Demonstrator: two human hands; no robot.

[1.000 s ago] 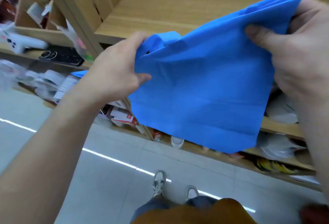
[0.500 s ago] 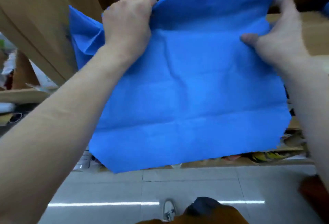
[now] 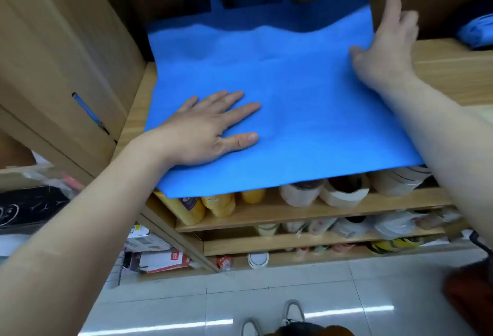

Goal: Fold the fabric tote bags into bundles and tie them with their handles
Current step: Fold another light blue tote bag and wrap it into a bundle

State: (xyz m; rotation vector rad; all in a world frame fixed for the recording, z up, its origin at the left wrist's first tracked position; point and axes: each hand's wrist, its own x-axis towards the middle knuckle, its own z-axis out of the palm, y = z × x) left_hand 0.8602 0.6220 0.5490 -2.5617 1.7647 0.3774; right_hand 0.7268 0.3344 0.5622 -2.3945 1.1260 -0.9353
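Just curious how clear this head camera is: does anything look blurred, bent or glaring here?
Head view: the right hand is smeared by motion blur, while the left hand, flat on the blue tote bag, is sharp; the wide lens makes the wooden shelf edges lean and bend; lights glare as white streaks on the floor tiles.

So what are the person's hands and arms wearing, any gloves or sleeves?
Nothing: the left hand and right hand are bare, with no gloves, rings or watch visible, and no sleeves as far up as the picture shows. The right hand is somewhat blurred.
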